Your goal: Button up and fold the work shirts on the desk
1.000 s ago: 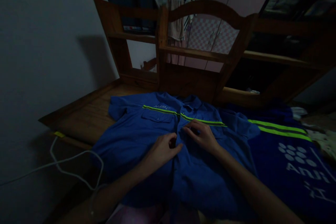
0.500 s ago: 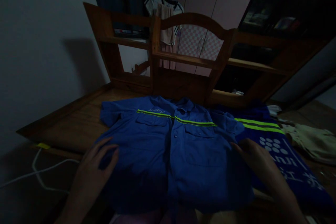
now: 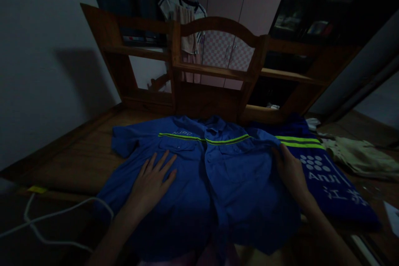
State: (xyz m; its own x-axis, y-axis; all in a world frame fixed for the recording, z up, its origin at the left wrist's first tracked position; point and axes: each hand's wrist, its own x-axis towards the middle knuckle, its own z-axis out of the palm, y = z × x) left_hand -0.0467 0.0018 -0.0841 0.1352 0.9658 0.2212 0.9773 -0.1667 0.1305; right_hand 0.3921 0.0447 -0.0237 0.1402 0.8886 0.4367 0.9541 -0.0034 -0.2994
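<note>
A blue short-sleeved work shirt (image 3: 190,183) lies front side up, with a collar, chest pockets and a yellow-green reflective stripe across the chest. My left hand (image 3: 154,178) rests flat on its left half, just below the pocket flap, fingers spread. At the shirt's right side, by the sleeve, my right hand (image 3: 286,168) pinches the fabric; its fingertips are partly hidden. Beside that hand lies a darker blue folded garment (image 3: 330,187) with white lettering and a reflective stripe.
The shirt lies on a wooden surface (image 3: 90,149) with a wooden shelf frame (image 3: 215,72) behind it. A white cable (image 3: 65,208) hangs at the left edge. Pale cloth (image 3: 358,156) lies at the far right. Clothes (image 3: 183,12) hang at the back.
My left hand has moved right and forward onto the shirt and flattened. My right hand has moved forward to the sleeve area, pulling up folds there. The view has shifted slightly right.
</note>
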